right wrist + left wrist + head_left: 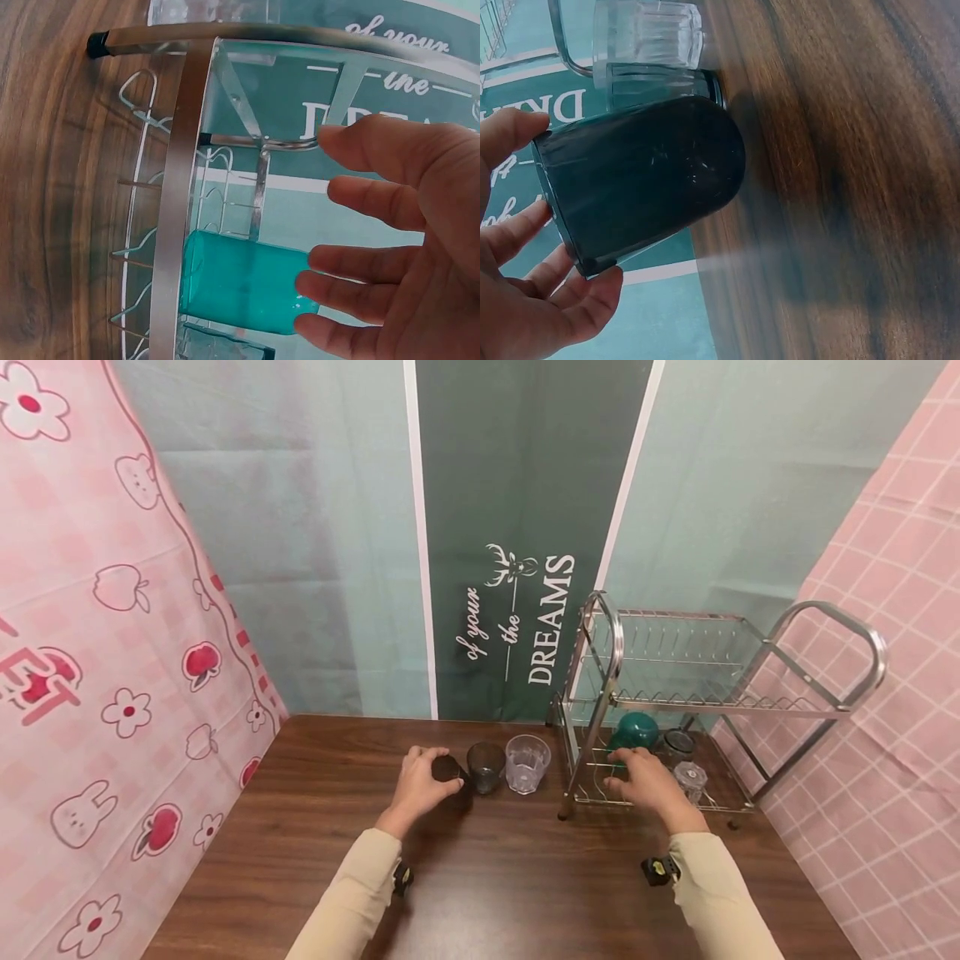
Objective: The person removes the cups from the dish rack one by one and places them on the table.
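Note:
My left hand [420,785] pinches a dark tinted cup [645,180] by its rim, thumb on one side and fingers on the other. The cup leans, its base close to the wooden table; I cannot tell if they touch. Right of it stand another dark cup [486,767] and a clear faceted cup [528,763]. My right hand [648,785] is at the front of the metal dish rack [171,225], fingers spread and holding nothing. Its fingertips overlap a teal cup [244,281] on the lower shelf in the right wrist view; contact is unclear.
The rack's lower shelf also bears a dark cup [677,743] and a small clear glass [690,777]. Wire slots line its upper shelf [675,652]. Behind the wooden table [525,885] hangs a green printed cloth [495,485], with pink cloths at both sides.

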Motion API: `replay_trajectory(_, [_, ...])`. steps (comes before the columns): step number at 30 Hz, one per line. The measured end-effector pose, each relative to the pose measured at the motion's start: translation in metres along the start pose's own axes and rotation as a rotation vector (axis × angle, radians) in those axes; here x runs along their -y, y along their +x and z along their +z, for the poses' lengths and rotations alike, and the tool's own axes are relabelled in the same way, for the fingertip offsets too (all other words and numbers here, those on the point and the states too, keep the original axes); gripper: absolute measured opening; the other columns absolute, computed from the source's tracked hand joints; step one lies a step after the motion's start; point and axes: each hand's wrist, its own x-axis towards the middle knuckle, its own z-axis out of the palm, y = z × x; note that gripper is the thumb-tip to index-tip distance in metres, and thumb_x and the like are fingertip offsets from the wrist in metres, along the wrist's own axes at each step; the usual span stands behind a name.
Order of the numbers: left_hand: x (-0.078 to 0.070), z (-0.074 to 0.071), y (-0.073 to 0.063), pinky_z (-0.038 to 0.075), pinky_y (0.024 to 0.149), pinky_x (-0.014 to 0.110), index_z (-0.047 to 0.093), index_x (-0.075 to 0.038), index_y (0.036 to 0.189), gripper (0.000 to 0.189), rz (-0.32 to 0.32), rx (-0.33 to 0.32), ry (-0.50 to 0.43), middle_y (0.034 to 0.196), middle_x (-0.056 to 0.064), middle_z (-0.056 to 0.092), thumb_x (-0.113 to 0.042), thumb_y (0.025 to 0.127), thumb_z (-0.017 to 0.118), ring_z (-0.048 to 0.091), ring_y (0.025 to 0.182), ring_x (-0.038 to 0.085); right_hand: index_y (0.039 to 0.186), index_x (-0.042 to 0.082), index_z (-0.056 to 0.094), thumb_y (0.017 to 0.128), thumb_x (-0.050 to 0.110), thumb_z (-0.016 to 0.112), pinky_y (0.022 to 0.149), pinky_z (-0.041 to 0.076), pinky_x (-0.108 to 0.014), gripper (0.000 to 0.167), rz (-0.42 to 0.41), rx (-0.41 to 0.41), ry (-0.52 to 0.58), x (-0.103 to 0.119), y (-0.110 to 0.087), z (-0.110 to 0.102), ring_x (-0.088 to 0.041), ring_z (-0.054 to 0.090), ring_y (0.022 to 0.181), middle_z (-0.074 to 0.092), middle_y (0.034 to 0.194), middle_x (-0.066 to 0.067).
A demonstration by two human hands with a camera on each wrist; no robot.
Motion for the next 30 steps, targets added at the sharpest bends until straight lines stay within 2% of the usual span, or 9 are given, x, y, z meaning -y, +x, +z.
replay_trajectory(8, [0.002,0.003,0.009,0.041,0.084,0.045,0.063,-0.008,0.116,0.057,-0.01,0.005,0.053,0.106,0.013,0.048,-0.03,0.067,0.081,0.043,0.103,0.033,0.119,-0.004,0.056,0.084,0.023,0.068,0.077,0.04,-0.06,0.046,0.022,-0.039,-0.034,-0.007,0.01,-0.002,-0.053,0.046,0.104,0.05,0.112,-0.031])
replay_trajectory(14, [-0.002,0.004,0.015,0.042,0.081,0.043,0.062,-0.007,0.115,0.057,0.039,-0.004,0.143,0.108,0.015,0.047,-0.028,0.067,0.081,0.043,0.101,0.033,0.119,-0.004,0.055,0.084,0.021,0.067,0.077,0.04,-0.061,0.045,0.053,-0.062,-0.054,-0.013,0.021,-0.006,-0.054,0.046,0.103,0.048,0.115,-0.034])
replay_trajectory(18, [-0.003,0.005,0.019,0.044,0.079,0.042,0.062,-0.008,0.116,0.056,0.045,-0.003,0.199,0.11,0.015,0.046,-0.028,0.067,0.08,0.042,0.103,0.033,0.119,-0.004,0.056,0.083,0.02,0.068,0.077,0.04,-0.062,0.045,0.056,-0.099,-0.085,-0.018,0.029,-0.008,-0.052,0.046,0.103,0.048,0.116,-0.034])
replay_trajectory(24, [-0.005,0.007,0.021,0.045,0.074,0.044,0.062,-0.007,0.116,0.055,0.03,0.009,0.203,0.11,0.016,0.046,-0.027,0.068,0.081,0.043,0.101,0.033,0.119,-0.005,0.055,0.083,0.018,0.068,0.077,0.039,-0.063,0.045,0.057,-0.135,-0.127,-0.026,0.037,-0.007,-0.053,0.04,0.109,0.042,0.122,-0.036])
replay_trajectory(30, [-0.004,0.007,0.024,0.046,0.073,0.044,0.063,-0.007,0.114,0.054,0.027,0.014,0.211,0.109,0.016,0.047,-0.028,0.068,0.081,0.043,0.099,0.033,0.121,-0.004,0.053,0.084,0.018,0.067,0.076,0.039,-0.062,0.046,0.094,-0.142,-0.125,-0.031,0.043,-0.007,-0.052,0.04,0.109,0.039,0.124,-0.035])
